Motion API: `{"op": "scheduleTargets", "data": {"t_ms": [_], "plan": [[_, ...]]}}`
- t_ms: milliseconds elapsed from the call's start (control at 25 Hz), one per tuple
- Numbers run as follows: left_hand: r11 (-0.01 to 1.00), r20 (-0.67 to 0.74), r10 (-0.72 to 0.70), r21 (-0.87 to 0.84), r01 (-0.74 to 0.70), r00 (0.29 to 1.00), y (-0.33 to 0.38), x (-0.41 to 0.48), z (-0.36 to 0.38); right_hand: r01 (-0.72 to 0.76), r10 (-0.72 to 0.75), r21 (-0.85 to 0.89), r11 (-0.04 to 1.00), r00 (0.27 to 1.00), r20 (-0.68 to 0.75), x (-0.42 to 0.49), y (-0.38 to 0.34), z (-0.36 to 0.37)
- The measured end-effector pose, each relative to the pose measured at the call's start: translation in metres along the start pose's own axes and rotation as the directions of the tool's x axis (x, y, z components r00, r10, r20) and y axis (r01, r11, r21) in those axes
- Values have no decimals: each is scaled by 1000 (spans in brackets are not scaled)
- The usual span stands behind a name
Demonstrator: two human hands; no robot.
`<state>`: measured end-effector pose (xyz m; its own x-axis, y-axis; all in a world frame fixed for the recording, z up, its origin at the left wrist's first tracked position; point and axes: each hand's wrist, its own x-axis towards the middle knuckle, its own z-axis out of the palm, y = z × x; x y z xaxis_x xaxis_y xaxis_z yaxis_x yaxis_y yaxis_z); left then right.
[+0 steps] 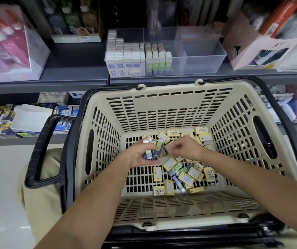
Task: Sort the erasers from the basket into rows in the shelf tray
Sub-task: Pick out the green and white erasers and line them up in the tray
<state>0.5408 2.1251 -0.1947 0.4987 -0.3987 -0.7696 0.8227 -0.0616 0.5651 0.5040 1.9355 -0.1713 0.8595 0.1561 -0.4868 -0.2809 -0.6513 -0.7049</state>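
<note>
The left hand is gripping a small bundle of erasers, green-sleeved and dark-sleeved ones, its fingers curling round them above the basket floor. At three o'clock from it, the right hand is hovering low over the pile with its fingers bending down and thumb and forefinger nearly meeting; whether it is pinching anything cannot be told. Around and below the hands, from twelve to five o'clock, many yellow-boxed erasers are lying loose and jumbled, with a few green-sleeved erasers among them at four o'clock. The basket is sitting in front of the person, below the shelf. Further out at twelve o'clock, the clear shelf tray is standing on the shelf: its nine o'clock side is carrying neat rows of white-and-blue boxes, its middle is carrying rows of green-sleeved sticks, and its three o'clock compartments are showing nothing inside. By this reckoning the sorting is perhaps half done, with the yellow lot not yet begun.
</note>
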Motion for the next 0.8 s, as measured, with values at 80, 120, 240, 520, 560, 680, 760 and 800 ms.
{"op": "scheduleTargets", "data": {"t_ms": [80, 120, 240, 520, 560, 680, 760, 800], "plan": [[999, -15, -26, -19, 25, 1000, -1, 1, -4, 23, -7, -213, 977, 997, 72, 0, 13, 1], [999, -8, -38, -19, 38, 999, -1, 1, -4, 43, 0, -309, 950, 991, 135, -1, 19, 3], [999, -2, -50, 19, 50, 999, -3, 3, -5, 179, -29, -590, 787, 967, 255, -3, 32, 7], [998, 66, -56, 14, 55, 996, -2, 5, -7, 291, -10, -785, 547, 940, 341, -7, 46, 0], [998, 66, -52, 26, 51, 996, -2, 5, -7, 298, -8, -800, 521, 939, 345, -7, 47, 0], [998, 51, -41, 58, 38, 998, -2, 4, -6, 327, -17, -805, 495, 930, 367, -8, 51, 0], [997, 44, -39, 70, 36, 998, -2, 3, -6, 312, -6, -792, 524, 932, 363, -7, 51, 2], [997, 42, -37, 76, 33, 998, -2, 3, -6, 295, -3, -788, 540, 937, 349, -6, 50, 3]]}}
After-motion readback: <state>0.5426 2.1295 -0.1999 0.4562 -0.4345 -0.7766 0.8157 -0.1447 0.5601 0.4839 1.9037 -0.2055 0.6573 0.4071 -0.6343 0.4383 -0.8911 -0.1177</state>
